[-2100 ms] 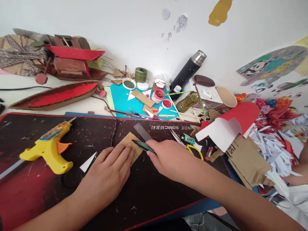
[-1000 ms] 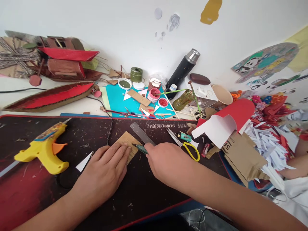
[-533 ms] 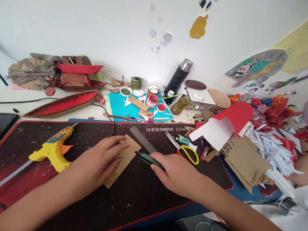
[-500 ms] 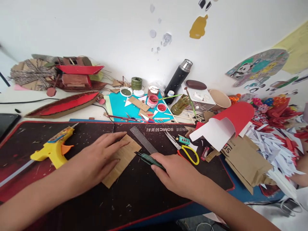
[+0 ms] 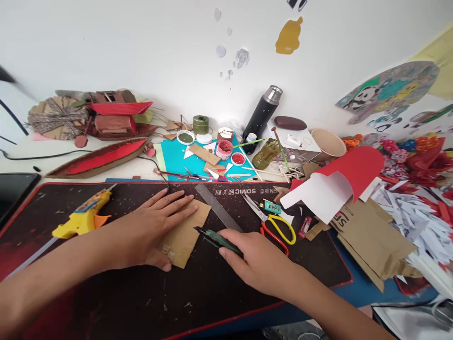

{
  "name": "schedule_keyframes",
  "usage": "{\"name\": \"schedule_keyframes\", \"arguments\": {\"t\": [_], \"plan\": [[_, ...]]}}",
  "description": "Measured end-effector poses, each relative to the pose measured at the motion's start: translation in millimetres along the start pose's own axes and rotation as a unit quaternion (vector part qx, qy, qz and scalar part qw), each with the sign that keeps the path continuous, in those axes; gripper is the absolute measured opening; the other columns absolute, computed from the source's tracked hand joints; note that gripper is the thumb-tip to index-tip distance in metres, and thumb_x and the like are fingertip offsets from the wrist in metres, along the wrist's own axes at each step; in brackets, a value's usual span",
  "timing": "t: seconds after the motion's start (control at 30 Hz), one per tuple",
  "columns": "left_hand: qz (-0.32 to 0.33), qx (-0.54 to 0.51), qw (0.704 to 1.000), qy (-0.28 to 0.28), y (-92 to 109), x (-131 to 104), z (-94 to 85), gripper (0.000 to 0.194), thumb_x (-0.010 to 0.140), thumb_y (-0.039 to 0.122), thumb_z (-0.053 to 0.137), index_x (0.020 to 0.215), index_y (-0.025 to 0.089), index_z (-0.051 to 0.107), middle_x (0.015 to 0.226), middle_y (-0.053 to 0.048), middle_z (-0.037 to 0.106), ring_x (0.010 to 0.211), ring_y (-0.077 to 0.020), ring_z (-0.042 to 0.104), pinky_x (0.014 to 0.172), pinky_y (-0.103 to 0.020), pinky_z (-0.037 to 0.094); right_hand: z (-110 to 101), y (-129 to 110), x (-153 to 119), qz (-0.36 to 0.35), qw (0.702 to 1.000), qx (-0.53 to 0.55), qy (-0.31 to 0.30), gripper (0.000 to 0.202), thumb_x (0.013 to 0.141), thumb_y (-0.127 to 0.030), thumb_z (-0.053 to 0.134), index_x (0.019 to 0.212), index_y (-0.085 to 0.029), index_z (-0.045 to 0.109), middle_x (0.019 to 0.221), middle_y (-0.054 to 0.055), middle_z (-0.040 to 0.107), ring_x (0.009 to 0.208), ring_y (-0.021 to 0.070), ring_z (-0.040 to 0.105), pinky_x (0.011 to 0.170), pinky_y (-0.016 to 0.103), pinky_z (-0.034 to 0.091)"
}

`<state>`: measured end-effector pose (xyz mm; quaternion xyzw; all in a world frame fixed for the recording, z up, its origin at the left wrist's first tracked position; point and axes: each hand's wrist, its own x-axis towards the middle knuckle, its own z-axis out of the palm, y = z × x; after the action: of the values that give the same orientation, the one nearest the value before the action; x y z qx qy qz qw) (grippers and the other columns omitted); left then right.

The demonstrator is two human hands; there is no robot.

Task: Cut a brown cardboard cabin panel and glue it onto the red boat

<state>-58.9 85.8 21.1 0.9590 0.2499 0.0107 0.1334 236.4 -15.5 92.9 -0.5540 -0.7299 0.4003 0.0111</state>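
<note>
My left hand [image 5: 155,226] lies with fingers spread on a piece of brown cardboard [image 5: 191,231] on the dark mat [image 5: 198,302]. In my right hand [image 5: 255,255] is a dark green utility knife [image 5: 221,240], its blade pointing left, just beside the cardboard's right edge. A clear ruler [image 5: 217,208] lies behind the knife, its near end close to my right hand. Scissors [image 5: 279,231] with yellow and red handles rest to the right of it.
A yellow glue gun [image 5: 83,217] lies at the left. Paint pots [image 5: 224,150] and cardboard boats [image 5: 102,158] stand along the back. Red paper [image 5: 361,172], flattened cardboard [image 5: 375,241] and white paper strips [image 5: 410,222] crowd the right side.
My left hand has flattened and spread over the cardboard, which now shows printed lettering and lies at a different angle. The knife remains in my right hand. The view has shifted slightly.
</note>
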Motion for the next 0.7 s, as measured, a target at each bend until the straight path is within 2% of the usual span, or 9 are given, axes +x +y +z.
{"name": "schedule_keyframes", "arguments": {"t": [0.1, 0.17, 0.27, 0.33, 0.4, 0.47, 0.57, 0.63, 0.7], "plan": [[-0.038, 0.040, 0.996, 0.063, 14.6, -2.2, 14.2, 0.126, 0.065, 0.082, 0.078, 0.168, 0.029, 0.027, 0.169, -0.017, 0.041, 0.154, -0.0409, 0.039, 0.127, -0.060, 0.024, 0.7, 4.0, 0.9, 0.000, 1.000, 0.023, 0.013, 0.031, 0.107, -0.033, 0.050, 0.132, -0.024, 0.065, 0.099, 0.006, 0.077, 0.088, 0.0223, 0.070, 0.074, 0.030, 0.042], [-0.091, 0.067, 0.989, 0.100, 29.2, -4.4, 21.5, 0.123, 0.066, 0.087, 0.074, 0.165, 0.025, 0.035, 0.162, -0.021, 0.049, 0.149, -0.0435, 0.044, 0.125, -0.063, 0.027, 1.7, 6.6, 1.9, 0.001, 0.999, 0.040, 0.018, 0.029, 0.107, -0.034, 0.050, 0.130, -0.024, 0.066, 0.094, 0.004, 0.076, 0.084, 0.0213, 0.069, 0.072, 0.029, 0.042], [-0.152, 0.088, 0.975, 0.139, 45.0, -10.9, 26.9, 0.121, 0.069, 0.093, 0.065, 0.160, 0.016, 0.045, 0.155, -0.027, 0.053, 0.144, -0.0479, 0.048, 0.123, -0.069, 0.028, 3.9, 10.1, 3.9, -0.007, 0.999, 0.051, 0.019, 0.029, 0.107, -0.035, 0.050, 0.128, -0.024, 0.066, 0.093, 0.004, 0.075, 0.081, 0.0208, 0.069, 0.071, 0.029, 0.043], [-0.151, 0.080, 0.975, 0.143, 46.5, -19.1, 26.4, 0.121, 0.070, 0.093, 0.063, 0.161, 0.016, 0.043, 0.154, -0.027, 0.054, 0.144, -0.0470, 0.049, 0.122, -0.068, 0.030, 5.1, 12.2, 5.1, -0.014, 0.999, 0.049, 0.017, 0.029, 0.107, -0.034, 0.050, 0.129, -0.024, 0.066, 0.095, 0.004, 0.076, 0.084, 0.0213, 0.070, 0.072, 0.029, 0.043], [-0.116, 0.063, 0.983, 0.130, 42.2, -28.6, 23.5, 0.124, 0.067, 0.090, 0.070, 0.165, 0.022, 0.037, 0.158, -0.024, 0.052, 0.145, -0.0450, 0.048, 0.121, -0.065, 0.036, 6.2, 14.1, 6.2, -0.015, 0.999, 0.049, 0.017, 0.029, 0.107, -0.034, 0.050, 0.129, -0.024, 0.066, 0.098, 0.005, 0.077, 0.086, 0.0218, 0.071, 0.074, 0.029, 0.044], [-0.087, 0.057, 0.987, 0.121, 37.4, -35.7, 20.1, 0.121, 0.066, 0.081, 0.079, 0.166, 0.028, 0.034, 0.163, -0.019, 0.048, 0.147, -0.0436, 0.047, 0.120, -0.063, 0.039, 7.2, 15.2, 7.3, -0.008, 0.999, 0.051, 0.015, 0.030, 0.107, -0.034, 0.049, 0.129, -0.024, 0.066, 0.099, 0.005, 0.077, 0.087, 0.0222, 0.072, 0.074, 0.030, 0.045], [-0.111, 0.059, 0.984, 0.125, 39.7, -35.8, 17.1, 0.097, 0.076, 0.065, 0.081, 0.159, 0.030, 0.046, 0.155, -0.015, 0.056, 0.141, -0.0412, 0.052, 0.117, -0.060, 0.043, 9.1, 14.5, 9.2, -0.005, 0.998, 0.058, 0.015, 0.031, 0.107, -0.034, 0.049, 0.132, -0.025, 0.066, 0.103, 0.006, 0.079, 0.091, 0.0232, 0.074, 0.076, 0.030, 0.046], [-0.156, 0.067, 0.977, 0.129, 48.0, -30.5, 17.3, 0.076, 0.085, 0.060, 0.075, 0.151, 0.026, 0.057, 0.142, -0.015, 0.064, 0.131, -0.0396, 0.058, 0.111, -0.058, 0.047, 9.8, 12.8, 10.2, -0.013, 0.998, 0.061, 0.020, 0.032, 0.107, -0.034, 0.050, 0.133, -0.025, 0.066, 0.108, 0.006, 0.079, 0.095, 0.0240, 0.075, 0.078, 0.031, 0.047], [-0.186, 0.087, 0.969, 0.137, 57.4, -25.6, 18.0, 0.064, 0.092, 0.056, 0.068, 0.145, 0.020, 0.061, 0.132, -0.017, 0.067, 0.122, -0.0395, 0.061, 0.102, -0.057, 0.052, 9.3, 11.5, 10.7, -0.017, 0.998, 0.059, 0.024, 0.033, 0.107, -0.034, 0.050, 0.133, -0.025, 0.066, 0.111, 0.007, 0.079, 0.097, 0.0244, 0.075, 0.079, 0.031, 0.047]]}}
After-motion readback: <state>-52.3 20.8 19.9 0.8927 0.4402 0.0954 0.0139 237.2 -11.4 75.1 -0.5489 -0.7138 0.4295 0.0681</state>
